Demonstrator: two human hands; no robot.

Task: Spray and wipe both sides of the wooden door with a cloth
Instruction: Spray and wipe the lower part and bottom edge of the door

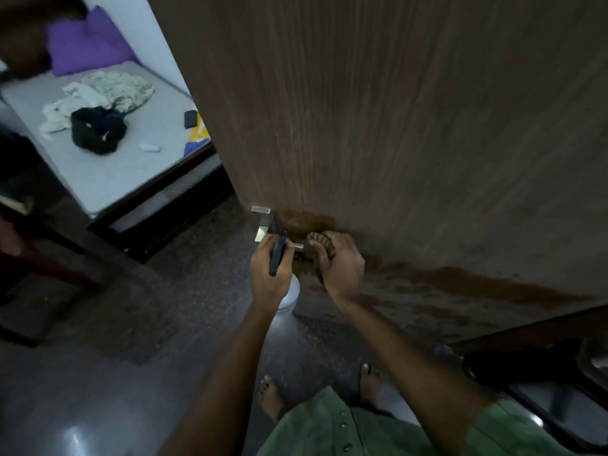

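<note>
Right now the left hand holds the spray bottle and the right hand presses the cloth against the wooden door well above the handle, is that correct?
Not quite: in the head view the right hand presses the cloth level with the handle, not above. The left hand does hold the spray bottle by the wooden door.

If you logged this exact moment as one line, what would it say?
step: wiping door near handle | left hand: holds spray bottle | right hand: presses cloth on wooden door | wet streak on door

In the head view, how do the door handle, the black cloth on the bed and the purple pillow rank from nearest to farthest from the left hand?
From the left hand:
1. Door handle, just above the hand at the door edge.
2. Black cloth, on the bed, to the upper left.
3. Purple pillow, at the head of the bed, far upper left.
</note>
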